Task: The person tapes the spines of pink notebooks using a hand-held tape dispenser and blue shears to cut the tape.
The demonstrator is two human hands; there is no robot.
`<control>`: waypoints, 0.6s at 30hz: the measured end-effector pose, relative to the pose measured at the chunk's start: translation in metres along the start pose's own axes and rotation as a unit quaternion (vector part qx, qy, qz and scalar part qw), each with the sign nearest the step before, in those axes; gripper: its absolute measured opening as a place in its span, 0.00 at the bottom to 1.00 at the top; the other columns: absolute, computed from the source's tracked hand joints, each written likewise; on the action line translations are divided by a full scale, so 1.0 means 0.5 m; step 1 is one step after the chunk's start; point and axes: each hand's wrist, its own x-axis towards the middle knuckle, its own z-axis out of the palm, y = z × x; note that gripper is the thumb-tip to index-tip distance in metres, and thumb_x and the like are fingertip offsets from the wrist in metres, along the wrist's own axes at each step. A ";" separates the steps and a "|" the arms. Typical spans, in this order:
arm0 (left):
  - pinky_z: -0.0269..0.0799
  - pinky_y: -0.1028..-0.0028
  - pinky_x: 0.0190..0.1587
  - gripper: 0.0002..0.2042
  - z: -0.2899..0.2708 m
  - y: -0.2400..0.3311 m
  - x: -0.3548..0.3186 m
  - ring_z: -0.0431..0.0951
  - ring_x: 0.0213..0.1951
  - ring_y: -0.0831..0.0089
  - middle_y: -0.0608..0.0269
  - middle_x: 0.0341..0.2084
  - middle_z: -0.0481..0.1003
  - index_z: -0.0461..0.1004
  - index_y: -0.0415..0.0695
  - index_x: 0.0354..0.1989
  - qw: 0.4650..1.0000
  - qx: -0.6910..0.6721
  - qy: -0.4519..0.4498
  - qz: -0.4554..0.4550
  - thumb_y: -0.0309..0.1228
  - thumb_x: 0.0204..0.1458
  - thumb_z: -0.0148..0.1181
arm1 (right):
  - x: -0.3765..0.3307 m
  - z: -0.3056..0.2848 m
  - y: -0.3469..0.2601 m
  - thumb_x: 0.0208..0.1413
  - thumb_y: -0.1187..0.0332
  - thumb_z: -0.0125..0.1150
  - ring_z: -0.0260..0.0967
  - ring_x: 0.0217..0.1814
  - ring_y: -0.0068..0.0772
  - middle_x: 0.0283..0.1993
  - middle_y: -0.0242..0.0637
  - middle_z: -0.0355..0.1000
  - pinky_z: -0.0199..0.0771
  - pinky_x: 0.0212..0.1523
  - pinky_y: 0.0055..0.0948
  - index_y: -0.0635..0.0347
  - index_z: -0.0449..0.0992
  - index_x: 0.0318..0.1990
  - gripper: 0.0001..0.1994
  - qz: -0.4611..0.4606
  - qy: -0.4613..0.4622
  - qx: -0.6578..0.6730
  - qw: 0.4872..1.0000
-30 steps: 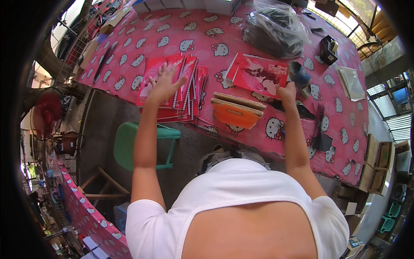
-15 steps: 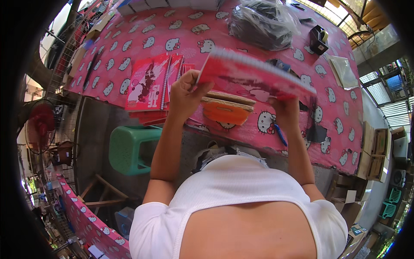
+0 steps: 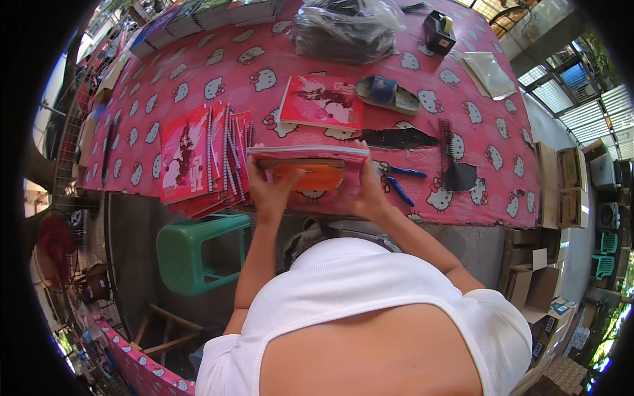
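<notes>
Both my hands hold a pink-covered notebook (image 3: 309, 152), seen nearly edge-on with its pale page edge up. My left hand (image 3: 269, 195) grips its left end, its thumb reaching over an orange-faced wooden block (image 3: 310, 177) at the near table edge. At the notebook's other end, my right hand (image 3: 371, 191) has its fingertips against the corner. Just beyond lies a red and pink notebook (image 3: 321, 102), flat on the table. Left of my hands is an overlapping pile of spiral notebooks (image 3: 191, 155). Blue-handled pliers (image 3: 401, 188) lie right of my right hand.
A slipper (image 3: 388, 94), a black comb-like strip (image 3: 446, 142) and dark scraps lie on the pink patterned table cover (image 3: 231, 109). Farther back are a plastic bag (image 3: 347, 30), a tape dispenser (image 3: 439, 33) and book stacks (image 3: 185, 23). A green stool (image 3: 181, 257) stands at the left.
The held notebook came down from a raised tilt to edge-on beside the wooden block. My hands drew closer together. The flat notebook and slipper beyond now show more fully.
</notes>
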 end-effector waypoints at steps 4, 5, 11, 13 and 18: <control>0.56 0.69 0.61 0.43 -0.024 0.067 0.037 0.62 0.59 0.66 0.55 0.57 0.61 0.49 0.37 0.64 0.972 -0.197 -0.027 -0.128 0.31 0.42 0.72 | 0.047 -0.112 0.085 0.38 0.80 0.63 0.71 0.52 0.44 0.51 0.46 0.72 0.70 0.53 0.34 0.62 0.72 0.52 0.27 -0.062 -0.017 -0.173 0.983; 0.48 0.69 0.65 0.46 -0.031 0.054 0.041 0.53 0.65 0.63 0.51 0.64 0.52 0.46 0.38 0.66 0.996 -0.071 0.012 -0.061 0.35 0.42 0.72 | 0.073 -0.160 0.132 0.39 0.79 0.64 0.72 0.46 0.48 0.48 0.46 0.74 0.71 0.49 0.35 0.60 0.75 0.48 0.22 0.063 0.041 -0.076 0.994; 0.31 0.46 0.65 0.46 0.070 0.166 0.037 0.42 0.69 0.58 0.48 0.68 0.43 0.43 0.46 0.69 0.922 0.294 0.017 0.253 0.46 0.46 0.65 | 0.127 -0.347 0.292 0.47 0.71 0.57 0.71 0.41 0.50 0.35 0.48 0.74 0.71 0.42 0.41 0.59 0.77 0.41 0.12 0.147 0.032 -0.506 0.850; 0.28 0.41 0.63 0.43 0.113 0.187 0.023 0.43 0.69 0.59 0.51 0.67 0.44 0.45 0.49 0.69 0.883 0.366 -0.026 0.293 0.47 0.48 0.62 | 0.136 -0.356 0.286 0.49 0.71 0.56 0.71 0.41 0.51 0.37 0.48 0.73 0.71 0.43 0.43 0.59 0.77 0.42 0.12 0.148 0.051 -0.457 0.875; 0.38 0.52 0.64 0.33 0.130 0.188 0.030 0.60 0.60 0.63 0.57 0.58 0.61 0.55 0.54 0.65 0.842 0.405 -0.255 0.249 0.44 0.51 0.59 | 0.126 -0.306 0.168 0.50 0.72 0.55 0.73 0.37 0.47 0.36 0.45 0.73 0.73 0.37 0.40 0.58 0.77 0.42 0.11 0.020 0.033 -0.378 0.925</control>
